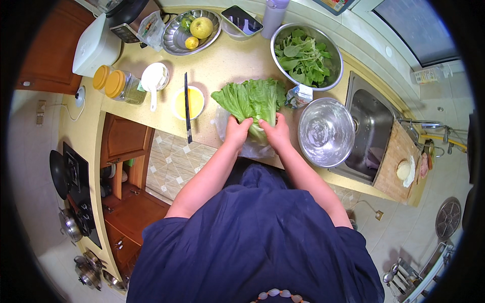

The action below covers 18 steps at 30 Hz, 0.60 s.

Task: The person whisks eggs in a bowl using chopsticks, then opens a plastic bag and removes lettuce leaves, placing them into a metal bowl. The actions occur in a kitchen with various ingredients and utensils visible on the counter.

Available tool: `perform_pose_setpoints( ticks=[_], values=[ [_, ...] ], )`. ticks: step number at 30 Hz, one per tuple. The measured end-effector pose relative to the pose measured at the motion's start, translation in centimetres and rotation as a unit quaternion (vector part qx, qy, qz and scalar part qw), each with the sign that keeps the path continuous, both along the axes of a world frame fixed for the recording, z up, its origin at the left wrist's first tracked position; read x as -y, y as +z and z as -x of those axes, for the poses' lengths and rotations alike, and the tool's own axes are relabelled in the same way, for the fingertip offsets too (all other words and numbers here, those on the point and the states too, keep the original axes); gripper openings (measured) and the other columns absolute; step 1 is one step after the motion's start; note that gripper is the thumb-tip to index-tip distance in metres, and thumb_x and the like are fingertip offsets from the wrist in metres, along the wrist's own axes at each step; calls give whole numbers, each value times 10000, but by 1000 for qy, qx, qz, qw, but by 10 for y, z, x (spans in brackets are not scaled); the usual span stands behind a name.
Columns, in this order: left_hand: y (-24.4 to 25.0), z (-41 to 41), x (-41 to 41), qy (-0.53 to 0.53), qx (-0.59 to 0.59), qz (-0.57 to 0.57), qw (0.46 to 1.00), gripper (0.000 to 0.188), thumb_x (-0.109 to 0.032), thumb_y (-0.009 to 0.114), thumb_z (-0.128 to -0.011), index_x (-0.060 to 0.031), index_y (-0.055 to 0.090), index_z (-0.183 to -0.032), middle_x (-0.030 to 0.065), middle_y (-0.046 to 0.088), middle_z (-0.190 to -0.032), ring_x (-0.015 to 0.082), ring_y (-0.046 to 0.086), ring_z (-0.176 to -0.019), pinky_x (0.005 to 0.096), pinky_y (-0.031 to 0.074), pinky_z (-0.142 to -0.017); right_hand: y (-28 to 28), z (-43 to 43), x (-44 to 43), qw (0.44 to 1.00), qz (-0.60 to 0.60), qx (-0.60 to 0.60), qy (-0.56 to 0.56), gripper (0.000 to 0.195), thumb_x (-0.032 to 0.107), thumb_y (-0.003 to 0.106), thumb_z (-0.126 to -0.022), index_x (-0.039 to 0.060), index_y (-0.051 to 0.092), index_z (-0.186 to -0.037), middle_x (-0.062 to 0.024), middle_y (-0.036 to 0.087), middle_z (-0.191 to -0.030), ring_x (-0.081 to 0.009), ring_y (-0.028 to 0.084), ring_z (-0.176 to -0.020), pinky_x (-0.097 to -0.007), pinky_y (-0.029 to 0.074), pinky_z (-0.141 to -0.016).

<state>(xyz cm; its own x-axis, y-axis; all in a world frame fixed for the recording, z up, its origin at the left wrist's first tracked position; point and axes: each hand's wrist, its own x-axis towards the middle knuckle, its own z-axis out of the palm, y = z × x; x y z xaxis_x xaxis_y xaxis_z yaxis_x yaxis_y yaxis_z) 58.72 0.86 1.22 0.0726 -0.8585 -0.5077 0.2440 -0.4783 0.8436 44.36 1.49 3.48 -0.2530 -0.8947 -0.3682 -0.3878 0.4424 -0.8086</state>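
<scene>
A head of green leafy lettuce [250, 99] is held at its base between my left hand [238, 132] and my right hand [276, 132], thumbs near each other on the stem end. Its leaves point away from me over the counter. Beneath it lies a clear plastic bag [250, 151]. Right of my right hand is a metal bowl with whitish smears [326, 132]; a small opened carton [300, 95] lies just beyond. Black chopsticks [188, 110] rest across a white bowl of yellow liquid [195, 103] to the left. A steel bowl [340, 60] at the back holds leafy greens [303, 57].
At right are a steel sink [369, 113] and a wooden board [398, 163] bearing a pale round lump. Lidded jars [115, 84], a white cup with a handle [154, 77], a fruit dish [172, 36], a phone [241, 19] and a purple bottle [273, 19] stand along the left and back.
</scene>
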Motion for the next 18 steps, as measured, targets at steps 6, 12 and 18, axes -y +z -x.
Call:
perform_pose_setpoints(
  ticks=[6,12,18],
  values=[
    [12,7,-2,-9,-13,30,999,500,-65,601,-837,-33,444,-1310,104,569,-1187,229,584,-1037,373,503,-884,1,-1,-6,997,69,8,-30,501,261,676,-836,-19,529,-1225,-240,664,-1066,-367,648,-1003,-418,493,-878],
    [14,3,1,18,-106,-22,994,518,-84,611,-842,-28,429,-1324,108,562,-1199,240,572,-1073,369,479,-921,9,0,-7,997,75,25,-16,464,254,648,-878,-16,537,-1239,-203,663,-1101,-286,641,-1014,-373,482,-890],
    [33,17,-2,33,-107,20,994,552,-175,688,-867,-33,422,-1329,111,563,-1218,225,552,-1108,359,459,-946,24,-8,-8,996,82,27,1,458,261,610,-924,-16,512,-1276,-183,659,-1126,-238,630,-1022,-336,471,-901]
  ],
)
